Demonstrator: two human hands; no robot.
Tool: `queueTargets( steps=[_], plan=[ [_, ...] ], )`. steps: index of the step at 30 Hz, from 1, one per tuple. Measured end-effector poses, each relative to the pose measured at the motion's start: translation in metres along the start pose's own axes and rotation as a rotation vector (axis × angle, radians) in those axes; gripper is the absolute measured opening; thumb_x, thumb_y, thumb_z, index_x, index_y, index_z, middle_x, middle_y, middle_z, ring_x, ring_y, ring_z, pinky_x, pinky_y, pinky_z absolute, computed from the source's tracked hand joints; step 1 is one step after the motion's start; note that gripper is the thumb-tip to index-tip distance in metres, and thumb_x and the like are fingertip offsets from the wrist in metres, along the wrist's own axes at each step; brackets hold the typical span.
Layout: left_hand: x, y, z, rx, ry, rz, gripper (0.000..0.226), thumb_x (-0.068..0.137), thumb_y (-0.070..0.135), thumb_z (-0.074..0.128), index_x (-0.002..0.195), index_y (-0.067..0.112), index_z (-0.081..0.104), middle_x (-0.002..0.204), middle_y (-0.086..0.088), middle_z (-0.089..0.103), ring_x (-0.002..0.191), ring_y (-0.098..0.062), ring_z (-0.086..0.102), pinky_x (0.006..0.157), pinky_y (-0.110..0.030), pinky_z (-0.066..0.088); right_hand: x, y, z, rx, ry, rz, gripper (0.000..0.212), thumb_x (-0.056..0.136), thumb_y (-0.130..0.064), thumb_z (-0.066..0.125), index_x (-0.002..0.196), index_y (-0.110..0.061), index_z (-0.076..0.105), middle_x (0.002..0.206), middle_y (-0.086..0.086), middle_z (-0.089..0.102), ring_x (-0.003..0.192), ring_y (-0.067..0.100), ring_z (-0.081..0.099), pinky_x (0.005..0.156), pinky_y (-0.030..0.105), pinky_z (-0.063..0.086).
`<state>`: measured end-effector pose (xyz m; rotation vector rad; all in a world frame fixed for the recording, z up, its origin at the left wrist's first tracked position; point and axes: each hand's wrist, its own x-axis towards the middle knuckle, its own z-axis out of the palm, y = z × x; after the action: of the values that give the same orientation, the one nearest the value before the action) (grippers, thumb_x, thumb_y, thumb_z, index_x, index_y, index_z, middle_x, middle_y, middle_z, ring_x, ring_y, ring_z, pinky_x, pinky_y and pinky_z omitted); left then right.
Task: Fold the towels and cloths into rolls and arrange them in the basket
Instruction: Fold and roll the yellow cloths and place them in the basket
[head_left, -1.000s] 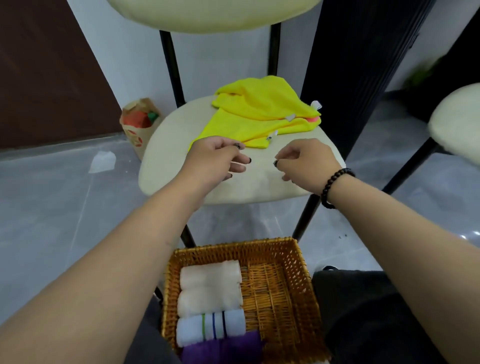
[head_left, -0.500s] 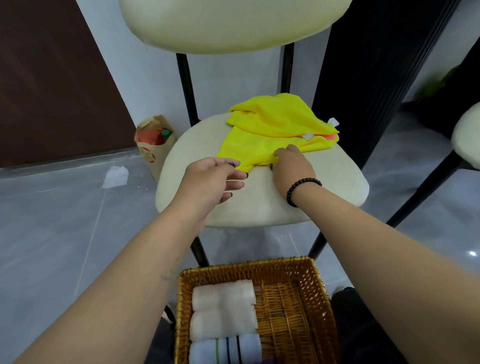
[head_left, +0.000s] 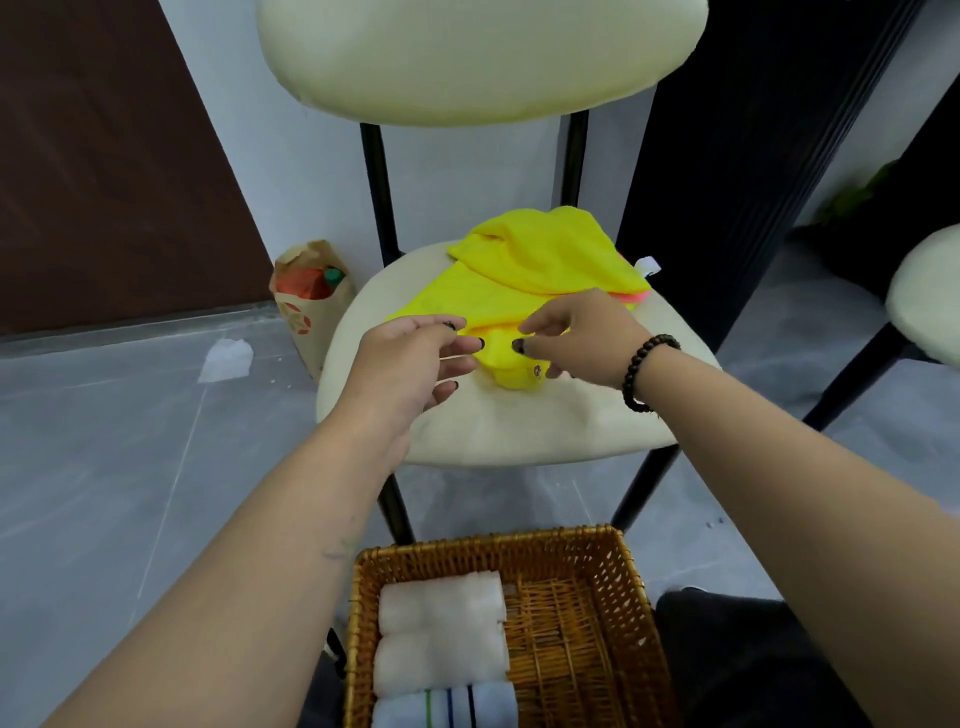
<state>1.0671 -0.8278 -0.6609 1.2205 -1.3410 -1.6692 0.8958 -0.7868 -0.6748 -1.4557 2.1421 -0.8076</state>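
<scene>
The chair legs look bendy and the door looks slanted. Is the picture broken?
Not broken: the head view is wide-angle, so straight things near the edges, like the chair legs and the brown door, lean or curve. The yellow cloth looks so bright its folds wash out; the hands look slightly soft.

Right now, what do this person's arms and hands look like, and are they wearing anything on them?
Both forearms are bare, with no sleeves in view. The right wrist carries a bracelet of dark round beads. The nails on the fingers of the left hand and the right hand are painted dark. A faint small mark shows on the left forearm; what it is cannot be told.
</scene>
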Motion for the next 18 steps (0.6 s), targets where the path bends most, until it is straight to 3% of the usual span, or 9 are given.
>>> queueTargets(
  steps=[2, 4, 6, 8, 11, 13, 16, 18],
  plan=[
    [0.0, 0.002, 0.001, -0.025, -0.012, -0.002, 0.02, 0.093, 0.008, 0.048, 0.091, 0.018, 0.065, 0.07, 0.005, 0.072, 0.059, -0.006, 0.064, 0.057, -0.021, 0.044, 0.023, 0.008, -0.011, 0.017, 0.236, 0.034, 0.019, 0.085, -0.024, 0.068, 0.103, -0.015, 0.069, 0.093, -0.001, 0.064, 0.089, 0.02, 0.064, 0.071, 0.022, 0.048],
    [0.001, 0.004, 0.003, -0.045, -0.023, -0.002, 0.02, 0.093, 0.008, 0.048, 0.091, 0.018, 0.064, 0.07, 0.005, 0.071, 0.058, -0.006, 0.064, 0.057, -0.022, 0.044, 0.052, 0.017, -0.017, -0.132, 0.384, 0.068, 0.029, 0.086, -0.022, 0.066, 0.113, -0.014, 0.065, 0.111, 0.005, 0.061, 0.106, 0.024, 0.056, 0.087, 0.031, 0.047],
    [0.002, 0.006, 0.003, -0.058, -0.029, -0.008, 0.019, 0.093, 0.008, 0.048, 0.092, 0.018, 0.064, 0.07, 0.005, 0.071, 0.058, -0.006, 0.064, 0.058, -0.021, 0.045, 0.076, 0.027, -0.02, -0.293, 0.385, 0.152, 0.048, 0.084, -0.023, 0.067, 0.129, -0.014, 0.053, 0.131, 0.013, 0.046, 0.12, 0.032, 0.047, 0.094, 0.041, 0.045],
    [0.005, 0.009, 0.001, -0.06, -0.04, -0.01, 0.018, 0.094, 0.009, 0.048, 0.093, 0.018, 0.064, 0.071, 0.005, 0.071, 0.06, -0.006, 0.064, 0.058, -0.021, 0.045, 0.096, 0.037, -0.02, -0.397, 0.333, 0.291, 0.065, 0.081, -0.026, 0.071, 0.137, -0.012, 0.041, 0.136, 0.016, 0.037, 0.122, 0.038, 0.042, 0.095, 0.047, 0.044],
    [0.009, 0.012, -0.002, -0.066, -0.051, -0.012, 0.018, 0.094, 0.009, 0.049, 0.093, 0.019, 0.064, 0.07, 0.006, 0.071, 0.061, -0.006, 0.064, 0.058, -0.021, 0.045, 0.115, 0.05, -0.018, -0.368, 0.289, 0.473, 0.074, 0.076, -0.028, 0.075, 0.136, -0.007, 0.038, 0.133, 0.019, 0.043, 0.119, 0.039, 0.047, 0.093, 0.046, 0.044],
    [0.012, 0.013, -0.004, -0.069, -0.058, -0.018, 0.018, 0.094, 0.01, 0.049, 0.093, 0.019, 0.064, 0.07, 0.006, 0.072, 0.061, -0.006, 0.064, 0.057, -0.02, 0.044, 0.117, 0.054, -0.017, -0.403, 0.276, 0.466, 0.056, 0.082, -0.027, 0.07, 0.126, -0.001, 0.046, 0.121, 0.018, 0.053, 0.108, 0.036, 0.053, 0.085, 0.042, 0.047],
    [0.015, 0.012, -0.004, -0.07, -0.062, -0.026, 0.017, 0.095, 0.011, 0.049, 0.093, 0.019, 0.065, 0.07, 0.006, 0.072, 0.061, -0.006, 0.064, 0.057, -0.02, 0.045, 0.11, 0.053, -0.019, -0.299, 0.409, 0.419, 0.012, 0.09, -0.013, 0.055, 0.096, -0.003, 0.057, 0.093, 0.013, 0.056, 0.077, 0.026, 0.055, 0.062, 0.032, 0.047],
    [0.016, 0.012, -0.002, -0.067, -0.06, -0.034, 0.016, 0.095, 0.012, 0.05, 0.093, 0.019, 0.065, 0.071, 0.006, 0.072, 0.06, -0.005, 0.064, 0.057, -0.02, 0.045, 0.104, 0.049, -0.02, -0.217, 0.466, 0.371, 0.016, 0.089, -0.01, 0.053, 0.093, -0.001, 0.065, 0.094, 0.011, 0.064, 0.076, 0.024, 0.059, 0.066, 0.032, 0.054]
  ],
)
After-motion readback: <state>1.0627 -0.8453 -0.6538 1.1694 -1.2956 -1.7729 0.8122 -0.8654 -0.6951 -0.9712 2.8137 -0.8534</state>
